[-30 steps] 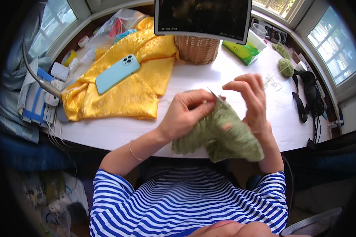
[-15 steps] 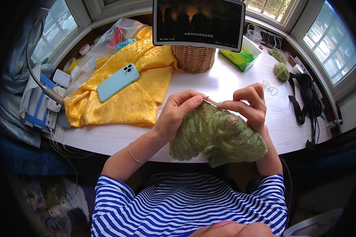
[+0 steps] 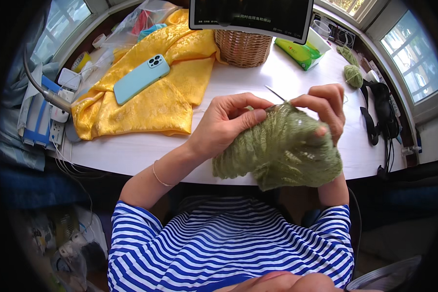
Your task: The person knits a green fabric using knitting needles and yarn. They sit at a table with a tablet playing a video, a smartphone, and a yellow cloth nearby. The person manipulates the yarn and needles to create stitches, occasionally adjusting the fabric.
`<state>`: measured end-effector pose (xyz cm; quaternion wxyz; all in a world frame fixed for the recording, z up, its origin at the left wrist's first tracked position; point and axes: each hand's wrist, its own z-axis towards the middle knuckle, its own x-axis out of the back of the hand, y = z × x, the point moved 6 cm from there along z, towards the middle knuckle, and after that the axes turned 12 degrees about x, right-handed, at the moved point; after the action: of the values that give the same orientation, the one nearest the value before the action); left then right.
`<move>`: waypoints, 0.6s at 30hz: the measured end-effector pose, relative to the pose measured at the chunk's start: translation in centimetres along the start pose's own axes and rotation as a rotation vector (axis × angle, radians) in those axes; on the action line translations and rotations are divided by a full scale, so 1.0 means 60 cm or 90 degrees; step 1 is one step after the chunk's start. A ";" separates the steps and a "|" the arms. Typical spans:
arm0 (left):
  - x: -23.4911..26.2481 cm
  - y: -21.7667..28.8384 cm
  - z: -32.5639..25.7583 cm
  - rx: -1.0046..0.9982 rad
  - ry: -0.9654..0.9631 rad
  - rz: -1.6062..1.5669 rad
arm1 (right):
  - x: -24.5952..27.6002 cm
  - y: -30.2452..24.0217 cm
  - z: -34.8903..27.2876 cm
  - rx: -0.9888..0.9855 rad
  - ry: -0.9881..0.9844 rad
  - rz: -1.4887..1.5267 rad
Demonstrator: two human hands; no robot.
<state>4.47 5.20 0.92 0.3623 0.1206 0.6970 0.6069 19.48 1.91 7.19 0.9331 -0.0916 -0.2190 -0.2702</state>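
Left of the wicker basket lies yellow cloth bearing a phone; right, a green packet, then a window; beneath, white table. In front, left hand and right hand grip knitting.

hands: 2 | knitting: 1 | phone: 1 | basket: 1 | yellow cloth: 1

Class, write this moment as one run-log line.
left hand: holds green knitted piece; right hand: holds same piece; needle: tip juts above its top edge; phone: on yellow cloth; yarn ball: on table, right side
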 end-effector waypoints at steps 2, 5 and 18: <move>0.001 0.000 -0.001 -0.020 0.013 -0.007 | 0.005 -0.002 -0.004 -0.007 0.011 -0.013; 0.009 -0.001 -0.001 -0.056 0.033 -0.024 | 0.006 -0.007 -0.001 -0.020 0.005 0.001; 0.007 -0.012 -0.001 -0.018 0.050 -0.019 | -0.023 -0.007 -0.002 0.123 -0.098 0.006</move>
<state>4.32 5.21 0.12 0.3450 0.0812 0.7039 0.6155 18.24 2.14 6.48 0.9193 -0.0232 -0.3145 -0.2353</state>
